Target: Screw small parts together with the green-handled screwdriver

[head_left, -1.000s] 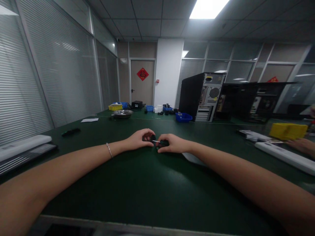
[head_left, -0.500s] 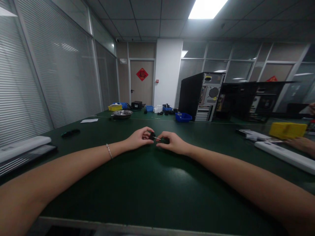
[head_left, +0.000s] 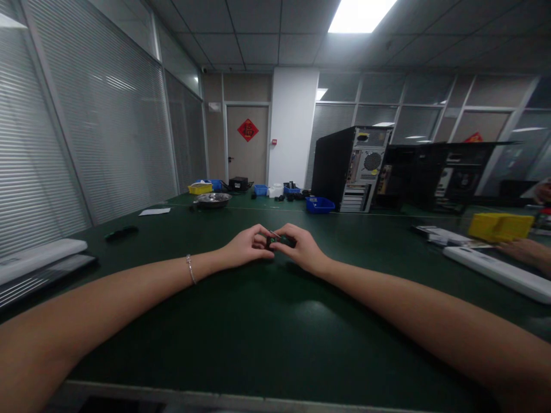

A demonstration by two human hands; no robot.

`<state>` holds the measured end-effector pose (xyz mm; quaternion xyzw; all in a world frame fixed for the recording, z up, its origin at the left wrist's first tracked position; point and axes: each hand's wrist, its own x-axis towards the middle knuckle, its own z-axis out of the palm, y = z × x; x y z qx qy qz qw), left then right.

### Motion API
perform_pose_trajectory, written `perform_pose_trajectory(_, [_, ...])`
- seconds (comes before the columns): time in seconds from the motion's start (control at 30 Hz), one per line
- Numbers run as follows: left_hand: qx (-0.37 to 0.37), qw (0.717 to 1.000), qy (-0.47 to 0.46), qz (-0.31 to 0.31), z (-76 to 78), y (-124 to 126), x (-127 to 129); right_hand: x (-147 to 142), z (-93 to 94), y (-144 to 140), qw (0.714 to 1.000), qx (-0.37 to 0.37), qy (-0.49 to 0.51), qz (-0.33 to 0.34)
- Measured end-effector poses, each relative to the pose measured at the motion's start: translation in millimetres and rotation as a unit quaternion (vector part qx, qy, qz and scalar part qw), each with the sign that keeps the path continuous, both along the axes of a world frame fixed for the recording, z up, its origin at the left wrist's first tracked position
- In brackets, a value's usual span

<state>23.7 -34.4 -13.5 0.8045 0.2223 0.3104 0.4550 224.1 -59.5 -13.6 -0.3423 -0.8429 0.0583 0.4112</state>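
Over the middle of the green table (head_left: 241,321), my left hand (head_left: 250,245) pinches a small black part (head_left: 270,242) between thumb and fingers. A bit of green shows on that part; its kind is too small to make out. My right hand (head_left: 301,248) is closed on a slim tool with a thin metal shaft (head_left: 275,234). The shaft reaches to the upper side of the black part, and its grip is mostly hidden in the fingers. Fingertips of both hands meet around the part.
At the back stand a metal bowl (head_left: 213,199), a blue bin (head_left: 319,205) and a black computer tower (head_left: 344,169). On the right lie a white bar-shaped unit (head_left: 495,272), a yellow bin (head_left: 501,227) and another person's hand (head_left: 523,252). Dark glasses-like things (head_left: 121,233) lie left.
My hands have come together: the right hand has moved left and tilted, so its fingers now touch the black part. The tool's shaft, earlier spanning a gap, shows higher and shorter.
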Motion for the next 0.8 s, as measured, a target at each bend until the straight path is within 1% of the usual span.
perform_pose_trajectory(0.1, [-0.023,1.000,-0.007,0.004,0.9,0.2,-0.2,-0.5,-0.5,0.1,1.000,0.005,0.006,0.000])
perform_pose_trajectory(0.2, [-0.061,0.998,-0.023,0.002,-0.4,2.2,1.1,-1.2,-1.3,0.1,1.000,0.010,0.010,-0.008])
perform_pose_trajectory(0.3, [-0.123,0.991,-0.059,-0.013,-1.7,3.6,2.6,-1.3,-2.1,-0.1,1.000,0.012,0.002,-0.017])
perform_pose_trajectory(0.4, [-0.200,0.974,-0.098,-0.033,-1.9,3.7,3.1,-1.0,-2.4,-0.7,0.999,0.018,-0.019,-0.026])
perform_pose_trajectory(0.47, [-0.228,0.967,-0.112,-0.030,-2.3,3.8,3.0,-1.3,-2.2,-1.6,0.999,0.022,-0.034,-0.035])
perform_pose_trajectory(0.53, [-0.230,0.967,-0.108,-0.019,-3.5,4.3,3.2,-2.4,-1.7,-3.2,0.997,0.028,-0.050,-0.041])
perform_pose_trajectory(0.67, [-0.204,0.975,-0.085,-0.013,-5.6,5.8,4.8,-5.2,-0.7,-7.6,0.994,0.043,-0.088,-0.040])
perform_pose_trajectory(0.8, [-0.155,0.980,-0.121,0.017,-5.2,17.0,2.9,-5.9,-1.1,-9.8,0.994,0.055,-0.084,-0.044])
